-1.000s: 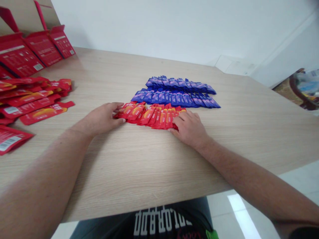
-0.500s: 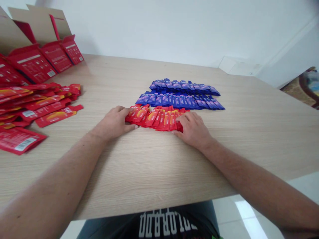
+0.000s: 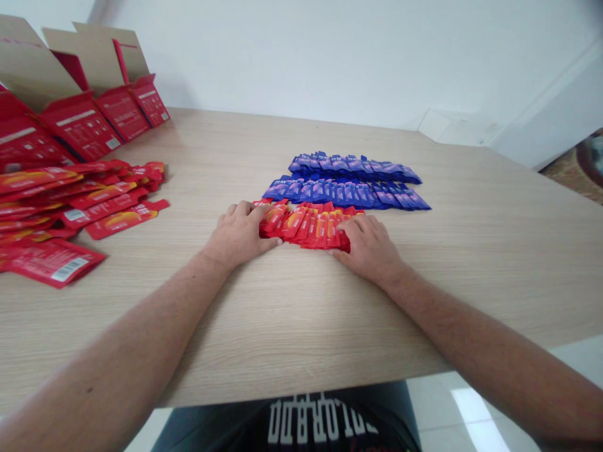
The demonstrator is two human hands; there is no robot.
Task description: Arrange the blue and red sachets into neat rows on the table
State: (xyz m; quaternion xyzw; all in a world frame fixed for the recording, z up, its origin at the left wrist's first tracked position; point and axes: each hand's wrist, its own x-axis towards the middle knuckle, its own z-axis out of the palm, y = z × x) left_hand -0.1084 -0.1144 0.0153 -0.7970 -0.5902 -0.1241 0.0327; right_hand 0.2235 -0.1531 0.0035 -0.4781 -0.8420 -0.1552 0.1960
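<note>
While the left hand (image 3: 241,236) cups the left end of a row of red sachets (image 3: 308,226), the right hand (image 3: 370,248) clasps its right end, each half curled, with the thumb at the near edge and the fingers over the packets. The overlapping row lies on the table (image 3: 292,326), just in front of two rows of blue sachets (image 3: 346,192). Farther left, a heap of red pouches (image 3: 110,201) lies near several open red cartons (image 3: 82,125).

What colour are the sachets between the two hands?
The sachets are red with yellow-orange patches, seen best in the head view.
</note>
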